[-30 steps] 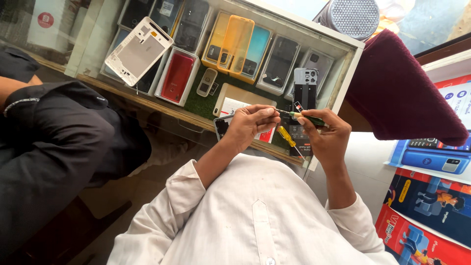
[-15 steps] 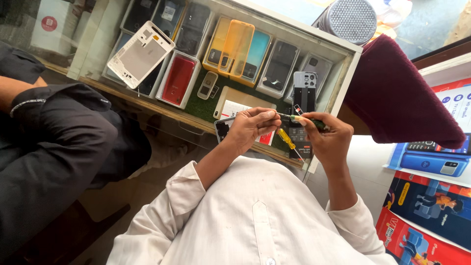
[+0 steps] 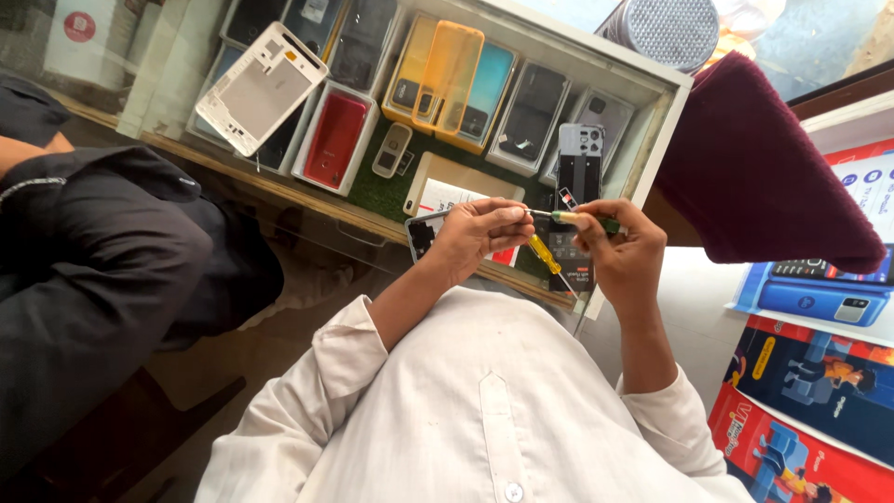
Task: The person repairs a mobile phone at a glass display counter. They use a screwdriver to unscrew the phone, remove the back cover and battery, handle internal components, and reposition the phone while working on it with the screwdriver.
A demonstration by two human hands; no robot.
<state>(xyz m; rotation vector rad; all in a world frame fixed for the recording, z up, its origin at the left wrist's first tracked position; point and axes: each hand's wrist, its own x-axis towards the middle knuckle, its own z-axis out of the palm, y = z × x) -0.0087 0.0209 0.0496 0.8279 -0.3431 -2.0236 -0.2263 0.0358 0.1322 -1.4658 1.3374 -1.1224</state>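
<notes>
At the far left of the frame a dark-sleeved arm (image 3: 84,242) of another person is being rested beside the worktop (image 3: 279,191), taking no part in the work. In the upper left a white phone frame (image 3: 261,88) is lying tilted across the display tray (image 3: 675,88), with a red phone back (image 3: 335,140) just to its right and orange and teal covers (image 3: 452,79) further along the same row. At centre the left hand (image 3: 480,237) is being kept closed, its fingertips pinched around the metal tip end of a small screwdriver (image 3: 563,217), above a dark phone (image 3: 424,237) partly hidden under the wrist. Just right of it the right hand (image 3: 624,256) is being closed around the green handle of that tool, and a second, yellow-handled screwdriver (image 3: 545,253) is hanging between the two hands. The step in hand is judged to be the fitting or adjusting of the driver's tip, not yet the working of a screw. The next move is judged to call for a steady pinch and a straight line between tip and handle. At the right a maroon cloth (image 3: 754,177) and printed boxes (image 3: 810,373) are lying.
</notes>
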